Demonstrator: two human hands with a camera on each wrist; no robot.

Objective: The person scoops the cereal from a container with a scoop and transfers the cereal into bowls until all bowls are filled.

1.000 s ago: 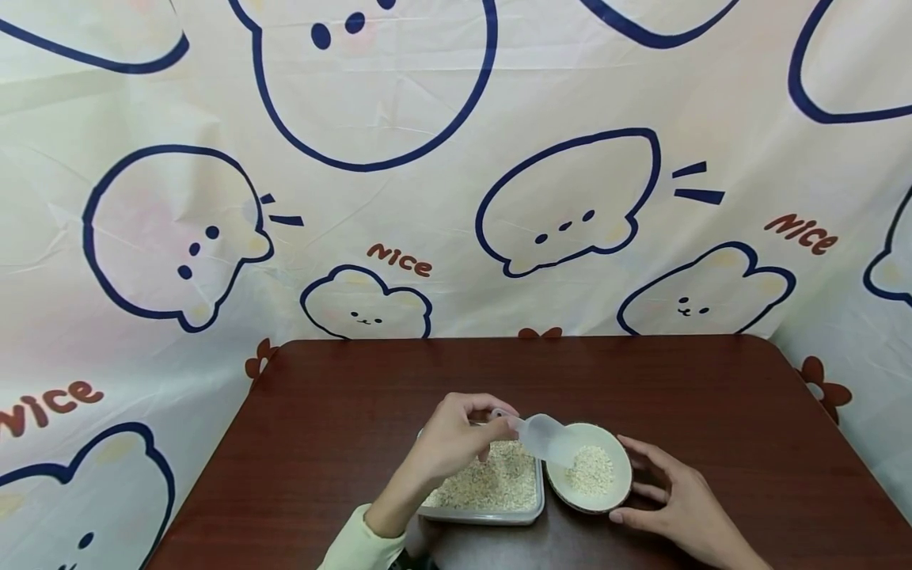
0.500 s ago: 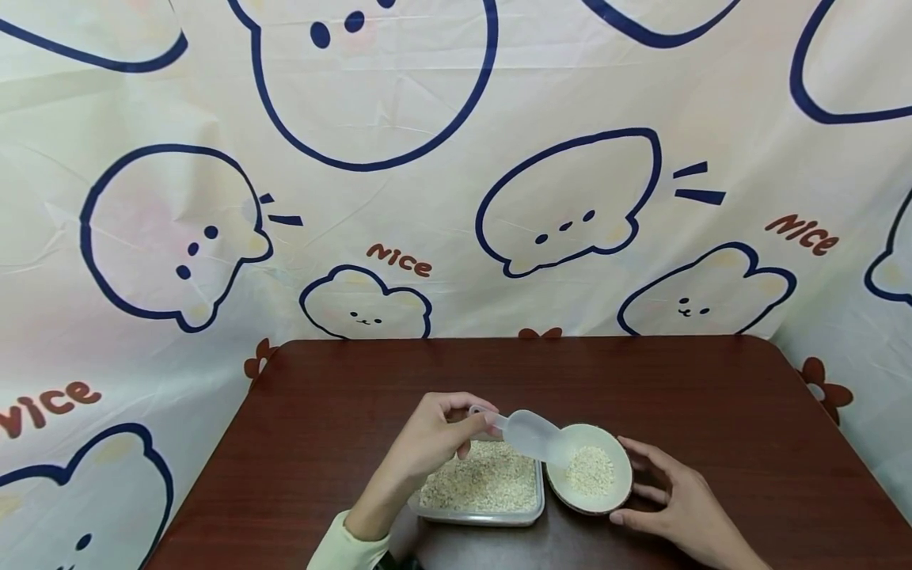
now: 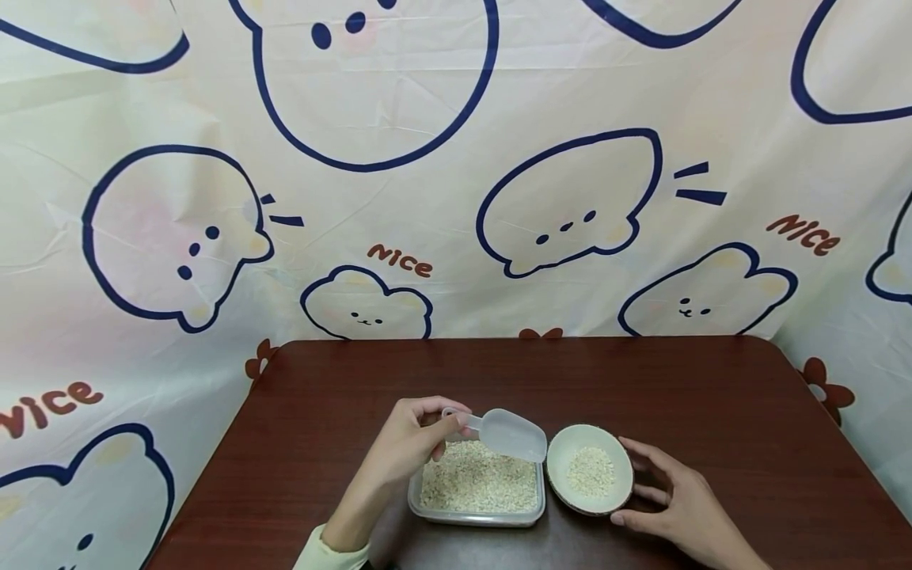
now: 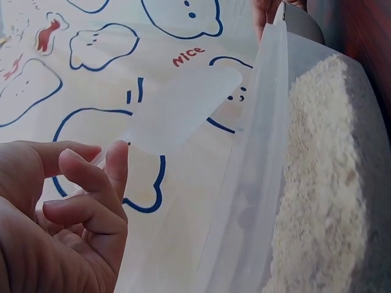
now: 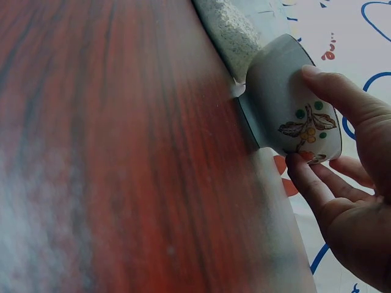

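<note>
My left hand (image 3: 413, 443) pinches the handle of a translucent plastic scoop (image 3: 511, 434) between thumb and fingers. The scoop hangs over a clear rectangular container (image 3: 476, 519) of pale oat-like flakes (image 3: 480, 481), its lip pointing right, close to a small bowl. Seen from the left wrist, the scoop (image 4: 186, 110) shows no flakes. That white bowl (image 3: 568, 453) stands right beside the container, with a small heap of flakes (image 3: 591, 473) inside. My right hand (image 3: 670, 495) holds the bowl's right side. In the right wrist view, leaves and berries decorate the bowl's outside (image 5: 275, 91).
Everything stands on a dark reddish-brown table (image 3: 342, 396), near its front edge. Behind and beside it hangs a pale cloth (image 3: 442, 206) printed with blue-outlined cartoon animals.
My left hand has moved left with the scoop, drawing its lip out from over the bowl to above the container. The right hand and the bowl have stayed in place.
</note>
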